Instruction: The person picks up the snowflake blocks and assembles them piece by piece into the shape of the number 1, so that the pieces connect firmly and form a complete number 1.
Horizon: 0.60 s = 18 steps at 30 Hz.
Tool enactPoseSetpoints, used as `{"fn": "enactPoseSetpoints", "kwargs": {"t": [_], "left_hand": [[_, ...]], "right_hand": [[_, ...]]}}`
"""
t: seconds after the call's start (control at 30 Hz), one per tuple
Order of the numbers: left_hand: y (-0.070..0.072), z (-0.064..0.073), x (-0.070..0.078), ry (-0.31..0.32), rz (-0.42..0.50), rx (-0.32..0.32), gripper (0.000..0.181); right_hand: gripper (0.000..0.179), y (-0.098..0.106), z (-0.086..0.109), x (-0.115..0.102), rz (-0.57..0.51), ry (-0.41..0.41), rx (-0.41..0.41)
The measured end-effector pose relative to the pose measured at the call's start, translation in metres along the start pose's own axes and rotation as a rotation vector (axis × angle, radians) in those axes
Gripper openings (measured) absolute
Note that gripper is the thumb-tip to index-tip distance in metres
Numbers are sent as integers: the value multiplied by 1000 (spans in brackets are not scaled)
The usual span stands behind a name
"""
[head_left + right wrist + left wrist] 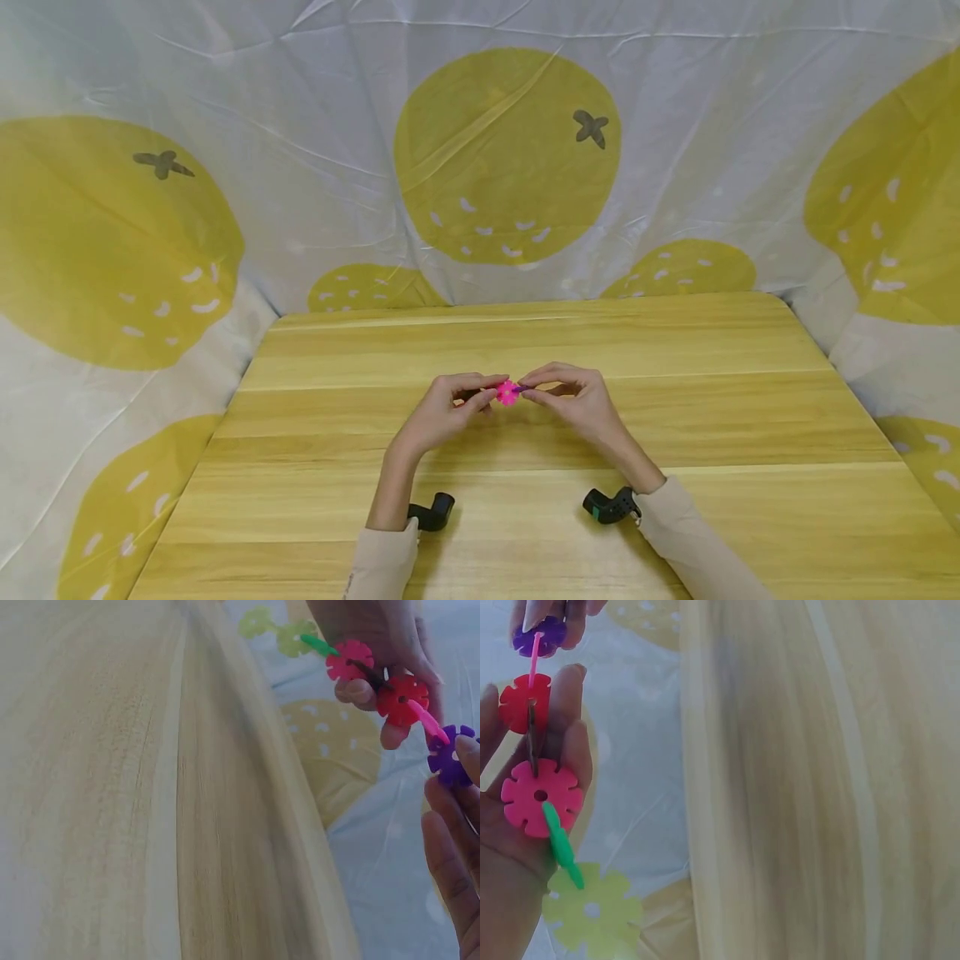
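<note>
Both hands hold a chain of notched plastic flower discs above the table. The right hand (581, 402) pinches the purple disc (448, 766) at one end between thumb and fingers. A pink disc (508, 394) joins it to the red disc (526, 703), which the left hand (442, 410) grips between thumb and fingers. Beyond the red one, a dark disc (532, 739) seen edge-on, a second pink disc (542, 814) and a green disc (561, 847) run along the left palm. Yellow-green discs (297, 639) hang at the far end; in the head view the left hand hides this part.
A wood-grain table (300, 467) lies below the hands. White cloth (315, 167) printed with yellow fruit stands behind it and at both sides. A black wrist device (433, 512) sits at the left cuff and another black device (609, 506) at the right cuff.
</note>
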State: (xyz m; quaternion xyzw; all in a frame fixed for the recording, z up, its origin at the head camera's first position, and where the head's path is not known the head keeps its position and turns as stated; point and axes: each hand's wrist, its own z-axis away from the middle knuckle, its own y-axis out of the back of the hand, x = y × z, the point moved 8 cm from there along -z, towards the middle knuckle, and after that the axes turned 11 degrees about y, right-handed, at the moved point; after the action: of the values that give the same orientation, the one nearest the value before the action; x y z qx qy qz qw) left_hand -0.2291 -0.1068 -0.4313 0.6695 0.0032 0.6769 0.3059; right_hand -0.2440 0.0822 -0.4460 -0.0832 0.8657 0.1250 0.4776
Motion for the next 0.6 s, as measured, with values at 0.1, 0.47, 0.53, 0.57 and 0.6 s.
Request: {"fn": "enactPoseSetpoints", "kwargs": {"t": [0.1,0.47,0.53,0.57,0.6], "left_hand": [[0,1,0,12,34,-20,34],[-1,2,1,-5,95,-64,36],[-1,2,2,-10,105,-63,37],[-1,2,2,-12,102,-58,37],[-1,2,3,-16,94,-51,38]], "right_hand": [[14,3,0,1,2,-9,2],[14,4,0,1,-17,-5,-16],[14,4,0,1,-51,-5,-25],[14,4,0,1,-75,-9,-29],[14,4,1,1,-98,-14,-32]]}}
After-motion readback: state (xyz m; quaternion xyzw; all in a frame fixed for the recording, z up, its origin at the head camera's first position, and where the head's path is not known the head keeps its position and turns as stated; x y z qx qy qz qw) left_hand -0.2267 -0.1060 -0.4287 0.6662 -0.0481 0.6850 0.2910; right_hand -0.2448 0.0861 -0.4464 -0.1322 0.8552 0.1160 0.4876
